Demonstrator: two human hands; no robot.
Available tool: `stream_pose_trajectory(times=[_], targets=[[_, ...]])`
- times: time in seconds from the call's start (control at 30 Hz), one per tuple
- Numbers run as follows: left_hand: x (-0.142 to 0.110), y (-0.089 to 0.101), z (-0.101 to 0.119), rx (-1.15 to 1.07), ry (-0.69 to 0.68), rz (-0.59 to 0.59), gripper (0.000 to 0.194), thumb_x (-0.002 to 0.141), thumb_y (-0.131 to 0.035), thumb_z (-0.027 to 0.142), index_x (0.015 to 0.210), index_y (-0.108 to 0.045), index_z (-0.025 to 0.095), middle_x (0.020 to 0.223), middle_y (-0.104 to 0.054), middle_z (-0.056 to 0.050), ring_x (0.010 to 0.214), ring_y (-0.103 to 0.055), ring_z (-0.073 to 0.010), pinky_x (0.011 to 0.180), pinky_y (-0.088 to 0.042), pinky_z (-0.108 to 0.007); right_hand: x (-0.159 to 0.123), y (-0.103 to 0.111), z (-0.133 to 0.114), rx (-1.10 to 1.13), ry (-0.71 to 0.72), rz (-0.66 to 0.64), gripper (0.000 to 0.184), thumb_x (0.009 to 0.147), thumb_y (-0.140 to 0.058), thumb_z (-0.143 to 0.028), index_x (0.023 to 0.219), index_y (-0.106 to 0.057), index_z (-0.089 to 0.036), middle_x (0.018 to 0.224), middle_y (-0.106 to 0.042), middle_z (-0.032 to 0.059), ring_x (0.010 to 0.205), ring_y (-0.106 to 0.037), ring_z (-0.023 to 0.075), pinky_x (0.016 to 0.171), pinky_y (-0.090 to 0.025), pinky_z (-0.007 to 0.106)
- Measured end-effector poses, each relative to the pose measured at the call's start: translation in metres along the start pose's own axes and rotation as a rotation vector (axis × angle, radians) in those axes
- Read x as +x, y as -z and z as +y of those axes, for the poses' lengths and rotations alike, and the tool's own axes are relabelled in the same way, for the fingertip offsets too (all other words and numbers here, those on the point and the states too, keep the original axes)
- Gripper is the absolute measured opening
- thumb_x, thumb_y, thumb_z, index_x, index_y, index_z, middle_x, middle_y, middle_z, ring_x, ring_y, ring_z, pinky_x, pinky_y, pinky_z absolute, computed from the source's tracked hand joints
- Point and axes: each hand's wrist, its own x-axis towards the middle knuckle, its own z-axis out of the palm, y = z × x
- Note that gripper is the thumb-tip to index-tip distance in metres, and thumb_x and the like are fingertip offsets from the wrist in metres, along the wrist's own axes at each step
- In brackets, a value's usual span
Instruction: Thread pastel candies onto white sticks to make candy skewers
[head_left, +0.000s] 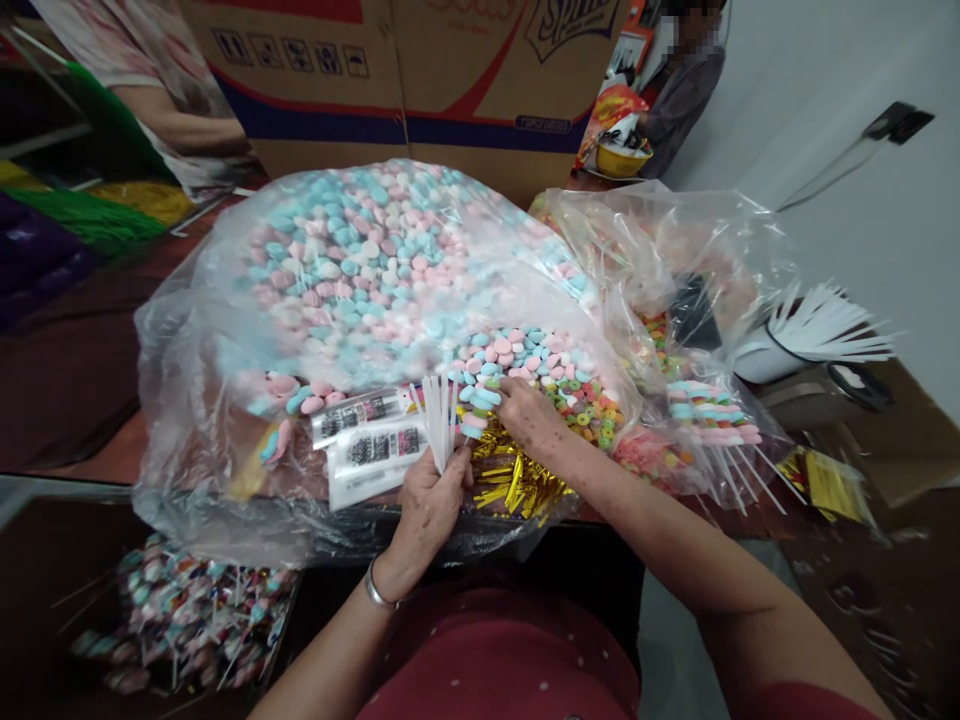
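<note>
My left hand (435, 495) is closed around a fan of white sticks (437, 415) that point upward. Beside them stands a skewer of pastel candies (478, 398), blue, pink and green pieces stacked on one stick. The fingertips of my right hand (531, 415) are pinched at the upper part of that stack; the piece between them is mostly hidden. Just behind lie loose pink, blue and white marshmallow-like candies (510, 350), with colourful gummy rings (592, 405) to the right. Gold twist ties (521, 480) are heaped under my right hand.
A large clear bag of pastel candies (367, 250) fills the table's middle. White printed wrappers (379, 455) lie left of my hands. Loaded candy skewers (709, 412) and a container of white sticks (772, 350) are at right. A box of wrapped candies (202, 610) stands lower left. Two other people are behind.
</note>
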Motion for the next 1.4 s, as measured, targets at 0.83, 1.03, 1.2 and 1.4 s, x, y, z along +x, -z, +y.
stream_pose_trajectory(times=[0.83,1.03,1.2,1.4], targets=[[0.004,-0.001,0.008,0.115,-0.064,-0.072,0.028,0.083,-0.056,0.041,0.066,-0.058,0.019,0.052,-0.053,0.003,0.051,-0.047,-0.0135,0.052,-0.037,-0.025,0.001,0.045,0.023,1.589,-0.590,0.210,0.029,0.053,-0.084,-0.027,0.079,-0.072,-0.017,0.072,-0.072,-0.0012,0.064,-0.065,0.0127,0.062,-0.056,0.028],[0.003,-0.001,0.009,0.112,-0.052,-0.070,0.024,0.082,-0.055,0.040,0.074,-0.063,0.019,0.053,-0.053,0.004,0.051,-0.047,-0.0139,0.052,-0.036,-0.025,-0.002,0.042,0.019,1.594,-0.607,0.184,0.031,0.057,-0.084,-0.029,0.085,-0.077,-0.020,0.073,-0.074,-0.0017,0.062,-0.066,0.0117,0.061,-0.057,0.028],[0.002,0.000,0.011,0.117,-0.050,-0.073,0.026,0.082,-0.055,0.040,0.068,-0.060,0.019,0.052,-0.052,0.003,0.051,-0.046,-0.0136,0.053,-0.037,-0.025,-0.007,0.041,0.023,1.430,-0.459,0.177,0.029,0.065,-0.080,-0.031,0.093,-0.079,-0.025,0.089,-0.078,-0.0015,0.074,-0.070,0.0134,0.075,-0.061,0.033],[0.002,-0.002,0.011,0.121,-0.054,-0.041,0.027,0.083,-0.055,0.042,0.071,-0.061,0.019,0.052,-0.050,0.004,0.050,-0.044,-0.0134,0.051,-0.035,-0.025,-0.015,0.033,0.024,1.077,-0.321,0.211,0.026,0.078,-0.068,-0.029,0.102,-0.078,-0.028,0.105,-0.077,-0.0015,0.093,-0.072,0.0168,0.093,-0.058,0.038]])
